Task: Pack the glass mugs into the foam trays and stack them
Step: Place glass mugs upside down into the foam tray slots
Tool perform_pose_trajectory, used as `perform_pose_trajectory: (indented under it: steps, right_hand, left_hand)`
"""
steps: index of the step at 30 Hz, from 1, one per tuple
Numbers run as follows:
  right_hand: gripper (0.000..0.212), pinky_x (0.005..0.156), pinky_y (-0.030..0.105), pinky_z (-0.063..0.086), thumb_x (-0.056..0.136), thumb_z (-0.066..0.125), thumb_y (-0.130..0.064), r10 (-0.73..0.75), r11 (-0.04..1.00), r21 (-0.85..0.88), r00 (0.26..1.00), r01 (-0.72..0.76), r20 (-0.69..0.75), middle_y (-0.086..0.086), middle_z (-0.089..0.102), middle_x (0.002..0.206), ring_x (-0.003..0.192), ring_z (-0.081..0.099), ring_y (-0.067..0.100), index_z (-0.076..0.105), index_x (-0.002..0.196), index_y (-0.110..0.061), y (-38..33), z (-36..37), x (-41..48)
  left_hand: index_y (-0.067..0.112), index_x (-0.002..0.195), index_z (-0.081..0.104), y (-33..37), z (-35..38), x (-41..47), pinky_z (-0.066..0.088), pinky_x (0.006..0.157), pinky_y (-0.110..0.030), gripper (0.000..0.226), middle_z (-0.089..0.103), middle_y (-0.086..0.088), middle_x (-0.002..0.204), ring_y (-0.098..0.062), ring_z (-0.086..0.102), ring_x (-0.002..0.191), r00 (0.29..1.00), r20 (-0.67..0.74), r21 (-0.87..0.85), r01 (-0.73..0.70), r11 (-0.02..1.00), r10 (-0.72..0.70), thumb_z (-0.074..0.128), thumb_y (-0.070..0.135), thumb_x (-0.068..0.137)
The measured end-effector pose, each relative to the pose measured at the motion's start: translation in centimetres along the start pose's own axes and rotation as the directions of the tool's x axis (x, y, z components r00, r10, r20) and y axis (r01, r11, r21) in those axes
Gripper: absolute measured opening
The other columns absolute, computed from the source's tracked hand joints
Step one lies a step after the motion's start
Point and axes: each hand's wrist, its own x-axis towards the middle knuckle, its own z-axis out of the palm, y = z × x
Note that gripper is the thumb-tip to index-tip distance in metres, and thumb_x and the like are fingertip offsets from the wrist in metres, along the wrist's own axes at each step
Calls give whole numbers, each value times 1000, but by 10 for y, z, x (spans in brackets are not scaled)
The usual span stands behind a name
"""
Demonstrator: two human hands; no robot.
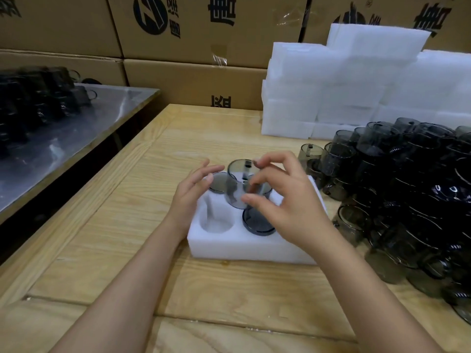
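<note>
The right hand (288,200) pinches a smoky grey glass mug (235,186) over the white foam tray (249,248). The left hand (190,193) waits flat beside it. If the pinch slips, the mug could fall and crack.

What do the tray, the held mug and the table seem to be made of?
The tray looks like white foam, matte, with fuzzy cut edges in its holes. The mug is smoky grey glass, glossy; one sees through it. The table seems light wood, with visible grain, possibly veneer.
</note>
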Motion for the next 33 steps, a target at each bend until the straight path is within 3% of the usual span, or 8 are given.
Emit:
perform_pose_trajectory:
  steps: [3, 6, 11, 14, 19, 22, 29, 33]
  right_hand:
    - [10, 103, 34, 41, 78, 74, -10, 43, 991, 120, 992, -57, 119, -1, 42, 113, 117, 48, 6, 65, 78, -12, -2, 14, 19]
    - [16, 103, 40, 42, 79, 72, -7, 23, 976, 209, 978, -67, 207, -4, 41, 114, 116, 49, 8, 62, 76, -18, -2, 19, 29]
    - [19, 98, 40, 47, 82, 69, -10, 28, 956, 268, 948, -118, 316, -9, 41, 116, 116, 52, 15, 59, 82, -26, 1, 19, 38]
    - [27, 101, 45, 42, 76, 66, -24, 57, 958, 237, 918, -161, 391, -14, 45, 126, 119, 51, 17, 54, 97, -34, 5, 21, 38]
    - [51, 97, 42, 47, 67, 74, -40, 109, 942, 241, 892, -234, 438, -13, 54, 120, 112, 56, 9, 36, 102, -39, 10, 29, 33]
    - [59, 97, 35, 48, 70, 81, -26, 90, 954, 224, 901, -201, 424, -14, 54, 124, 108, 58, 3, 35, 104, -39, 10, 25, 34]
    - [57, 87, 23, 46, 70, 76, -43, 140, 990, -80, 893, -118, 427, -24, 59, 109, 96, 54, -5, 54, 121, -34, -2, 17, 36]
    - [53, 76, 11, 39, 73, 72, -47, 122, 979, -200, 872, -29, 474, -20, 58, 103, 87, 48, -6, 55, 121, -32, -9, 21, 33]
  left_hand:
    - [-1, 127, 54, 9, 0, -3, 24, 114, -40, 65, 51, 0, 142, -8, 35, 138, 995, 39, 38, -94, 995, 93, 48, 46, 83]
    - [3, 123, 58, 17, 1, -10, 26, 112, -55, 69, 50, -19, 137, -33, 41, 132, 985, 79, 0, -154, 988, 154, 50, 60, 85]
    - [10, 106, 64, 21, 3, -13, 50, 84, -29, 49, 68, -4, 102, -19, 64, 96, 989, 121, -241, -55, 969, 86, 58, 54, 85]
    - [4, 108, 63, 26, -3, -9, 45, 90, -42, 61, 64, -17, 107, -31, 59, 102, 987, 119, -215, -78, 974, 105, 65, 57, 78]
    - [6, 95, 53, 28, -15, -5, 49, 89, -33, 73, 57, -11, 129, -25, 58, 112, 971, 239, -267, 91, 959, -25, 89, 47, 46]
    - [8, 94, 53, 29, -19, -6, 48, 87, -30, 72, 55, -6, 129, -23, 55, 114, 949, 313, -233, 121, 965, -43, 90, 43, 45]
    - [7, 116, 56, 31, -29, -5, 37, 109, -39, 82, 44, -6, 147, -20, 40, 136, 919, 386, -122, 137, 983, -80, 86, 48, 52]
    - [21, 104, 73, 31, -28, -4, 39, 106, -36, 59, 49, -2, 143, -13, 42, 135, 919, 383, -123, 149, 981, -91, 83, 53, 55]
